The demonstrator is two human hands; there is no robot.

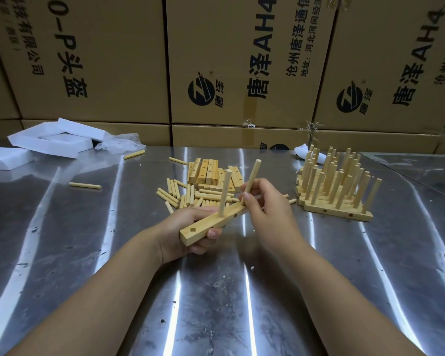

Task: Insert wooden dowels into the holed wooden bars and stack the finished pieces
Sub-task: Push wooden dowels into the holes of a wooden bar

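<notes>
Shiny steel tabletop [216, 291] fills everything from 3 through 6 to 9 o'clock; it is scuffed, speckled and streaked with bright light reflections. Stacked brown cardboard boxes [242, 60] form a wall from 10 to 2 o'clock, with black Chinese print and round logos. White foam pieces [54, 140] lie on the table at 10 o'clock, crumpled clear plastic [121, 143] just beside them.

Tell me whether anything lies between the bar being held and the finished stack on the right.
Nothing tall. Between the pale holed wooden bar in the left hand and the stack of dowelled bars lie the right hand pinching a tilted dowel, one short loose dowel and bare steel table.
</notes>
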